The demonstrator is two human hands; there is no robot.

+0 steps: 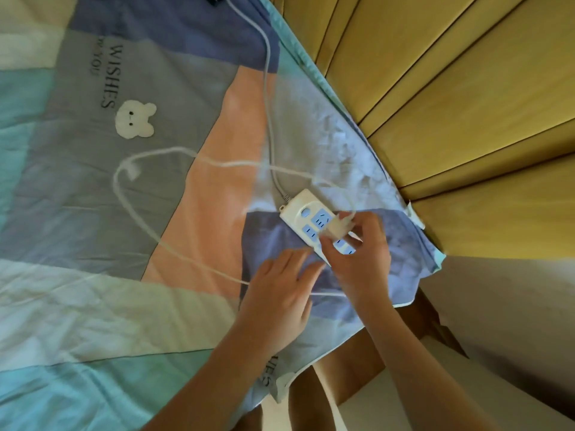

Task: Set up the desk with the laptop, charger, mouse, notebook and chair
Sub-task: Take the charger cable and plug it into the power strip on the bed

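right hand (357,256) pinching the charger plug (337,227) over the power strip (311,217), left hand (280,293) spread flat; light, rigid, grip its sides

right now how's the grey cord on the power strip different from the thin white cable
The grey cord is thicker and runs fairly straight up the bedspread from the power strip. The thin white cable lies in a wide loop and leads to the charger plug pinched in the right hand, while the left hand lies flat beside the strip. Both cords lie loose on the bedspread.
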